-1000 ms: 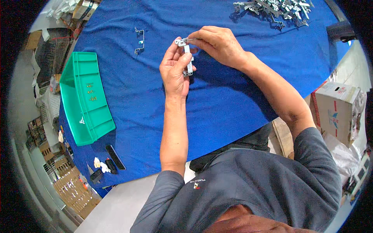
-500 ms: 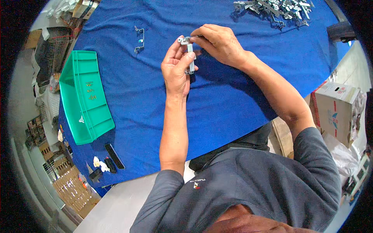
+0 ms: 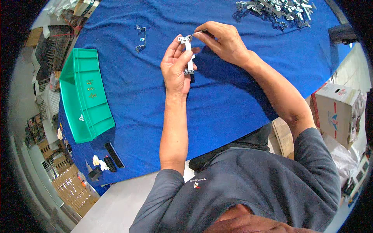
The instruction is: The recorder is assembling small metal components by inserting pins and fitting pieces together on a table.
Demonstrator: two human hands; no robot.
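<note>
Here, the left hand [image 3: 176,73] has its grip closed around a slim, silvery metal bracket [image 3: 189,58], held over the blue cloth-covered counter [image 3: 143,101] with one end toward twelve o'clock. At that hand's two o'clock, the right hand [image 3: 229,42] has its grip pinched on a thin dark piece [image 3: 206,32], too small to identify, near the bracket's far end. From the left hand, an angular silvery wire-like bracket [image 3: 145,37] lies between ten and eleven, a green ribbed plastic bin [image 3: 87,64] between eight and nine, a silvery metal heap [image 3: 285,11] toward two.
</note>
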